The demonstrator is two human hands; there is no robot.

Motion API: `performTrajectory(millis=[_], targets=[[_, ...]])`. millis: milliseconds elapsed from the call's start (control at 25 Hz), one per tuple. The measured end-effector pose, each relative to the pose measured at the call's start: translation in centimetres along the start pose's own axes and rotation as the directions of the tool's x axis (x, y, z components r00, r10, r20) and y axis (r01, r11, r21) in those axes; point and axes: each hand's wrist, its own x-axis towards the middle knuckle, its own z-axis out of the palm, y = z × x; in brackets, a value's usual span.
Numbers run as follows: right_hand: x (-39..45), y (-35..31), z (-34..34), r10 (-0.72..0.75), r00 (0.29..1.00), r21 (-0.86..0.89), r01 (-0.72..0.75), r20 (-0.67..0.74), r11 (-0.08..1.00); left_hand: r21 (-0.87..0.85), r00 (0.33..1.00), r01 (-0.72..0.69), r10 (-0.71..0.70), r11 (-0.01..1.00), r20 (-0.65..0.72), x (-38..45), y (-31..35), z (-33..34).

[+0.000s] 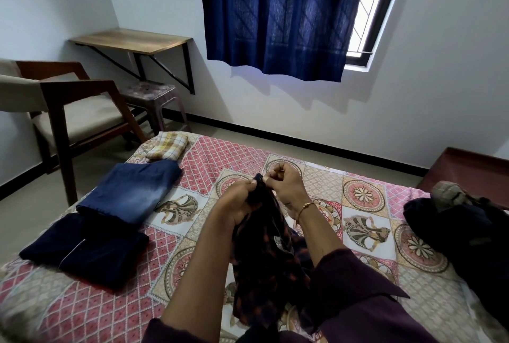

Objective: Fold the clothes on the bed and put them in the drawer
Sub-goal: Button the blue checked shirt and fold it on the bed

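Above patterned bed (242, 155), left hand (237, 199) and right hand (283, 185) raised together, pinching dark shirt (264, 260).

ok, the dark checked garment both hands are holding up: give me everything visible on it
The dark checked garment is soft woven cloth, navy-black with rust-orange checks, unfolded and bunched. It hangs from its top edge, raised over the patterned bedsheet, and drapes down towards the person's lap between the forearms. The left hand grips it near the top; the right hand pinches the top edge beside it. A small pale label shows partway down. Its lower end is cut off by the frame edge.
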Motion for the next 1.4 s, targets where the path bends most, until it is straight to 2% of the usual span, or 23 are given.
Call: performTrajectory(millis=[40,120,280,320,400,480,560,680,760,840,880,960,1040,1120,1200,1280,1320,1400], targets=[[0.0,-0.2,0.1,-0.004,1.0,0.036,0.004,0.001,0.999,-0.06,1.0,-0.016,0.017,0.998,0.02,0.0,0.0,-0.1],[-0.4,-0.4,0.1,-0.029,0.999,0.077,0.028,0.014,0.997,-0.135,0.996,-0.085,0.082,0.987,-0.028,-0.1,0.1,0.2],[-2.1,-0.5,-0.3,-0.041,0.961,-0.013,0.047,0.275,0.999,-0.432,0.975,-0.212,0.159,0.877,-0.155,-0.2,1.2,0.2],[-2.3,-0.4,-0.4,-0.037,0.955,-0.023,0.046,0.294,0.999,-0.458,0.973,-0.228,0.182,0.859,-0.143,-0.3,1.4,0.2],[-2.1,-0.1,-0.6,-0.038,0.974,-0.017,0.043,0.222,0.999,-0.433,0.973,-0.223,0.227,0.873,-0.044,-0.7,1.5,0.5],[-1.9,0.3,-0.5,-0.009,0.991,-0.021,0.012,0.13,1.0,-0.332,0.97,-0.208,0.238,0.92,0.052,-1.3,1.5,1.0],[-1.8,0.8,-0.5,0.056,0.992,0.043,-0.061,0.11,0.997,-0.213,0.963,-0.226,0.251,0.951,0.099,-1.3,1.4,1.0],[-1.9,1.3,-0.8,0.153,0.965,0.309,-0.216,0.214,0.926,-0.042,0.954,-0.268,0.271,0.962,0.131,-1.3,1.5,0.9],[-1.9,1.5,-1.0,0.147,0.956,0.4,-0.243,0.256,0.884,0.077,0.957,-0.265,0.252,0.961,0.146,-1.8,1.8,1.0],[-2.1,1.6,-1.0,0.109,0.963,0.441,-0.212,0.247,0.872,0.103,0.967,-0.227,0.212,0.968,0.139,-2.4,1.8,1.1],[-2.2,1.4,-0.9,0.1,0.966,0.463,-0.204,0.24,0.862,0.065,0.967,-0.214,0.202,0.975,0.153,-2.5,1.7,1.0],[-2.3,0.8,-0.8,0.113,0.968,0.5,-0.213,0.223,0.839,0.003,0.953,-0.256,0.252,0.967,0.171,-2.1,1.1,0.7],[-2.2,0.1,-1.1,0.142,0.972,0.561,-0.226,0.189,0.797,0.071,0.923,-0.379,0.37,0.923,0.106,-1.2,0.1,0.3],[-1.8,-0.2,-1.7,0.148,0.976,0.608,-0.215,0.16,0.764,0.298,0.876,-0.462,0.482,0.835,0.008,-0.6,-0.9,-0.1],[-1.6,-0.2,-1.7,0.136,0.98,0.603,-0.198,0.146,0.773,0.515,0.83,-0.481,0.558,0.71,0.005,-0.3,-1.8,-0.3],[-1.5,-0.1,-1.6,0.137,0.983,0.583,-0.181,0.118,0.792,0.654,0.793,-0.487,0.607,0.579,0.053,0.1,-2.5,-0.1],[-1.4,-0.1,-1.6,0.143,0.986,0.566,-0.168,0.089,0.807,0.693,0.775,-0.48,0.631,0.538,0.047,0.2,-2.6,0.0],[-0.8,-0.2,-2.0,0.151,0.988,0.542,-0.13,0.006,0.83,0.711,0.739,-0.44,0.671,0.548,-0.06,0.5,-2.6,0.0]])
